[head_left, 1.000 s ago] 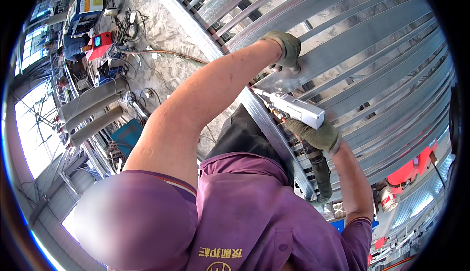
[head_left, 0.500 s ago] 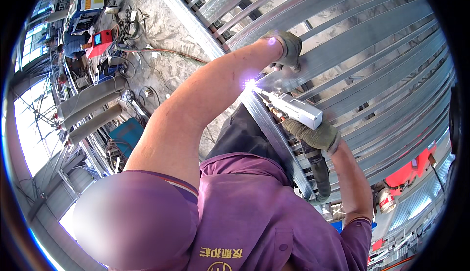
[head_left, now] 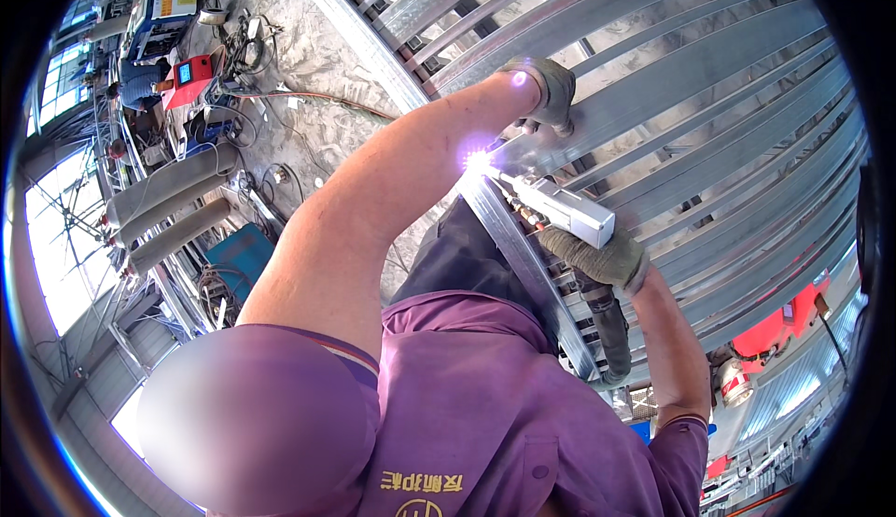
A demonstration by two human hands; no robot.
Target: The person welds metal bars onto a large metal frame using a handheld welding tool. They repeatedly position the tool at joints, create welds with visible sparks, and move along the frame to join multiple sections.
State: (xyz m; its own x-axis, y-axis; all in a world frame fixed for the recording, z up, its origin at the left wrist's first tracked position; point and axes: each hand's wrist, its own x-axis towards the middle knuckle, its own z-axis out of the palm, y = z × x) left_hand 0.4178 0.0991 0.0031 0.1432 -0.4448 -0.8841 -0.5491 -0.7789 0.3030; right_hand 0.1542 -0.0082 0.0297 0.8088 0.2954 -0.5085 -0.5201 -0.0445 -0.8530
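Note:
My right hand, in a grey-green work glove, is closed round the grip of a welding gun with a pale boxy body. Its thin nozzle points up and left to a bright violet-white welding glare, where a galvanized slat meets the metal frame rail. The glare hides the joint itself. Just beyond that spot, my left hand, gloved the same way, curls its fingers over the slat near its end. A dark hose hangs from the gun beside my right forearm.
Many parallel slats form a large metal panel across the right. To the left, the concrete floor carries cables, a red machine with a screen and a teal box. A person is far left. Red equipment stands at the right.
Both hands and the gun hold almost the same place. The welding glare is still lit and looks slightly larger. The background has shifted very slightly.

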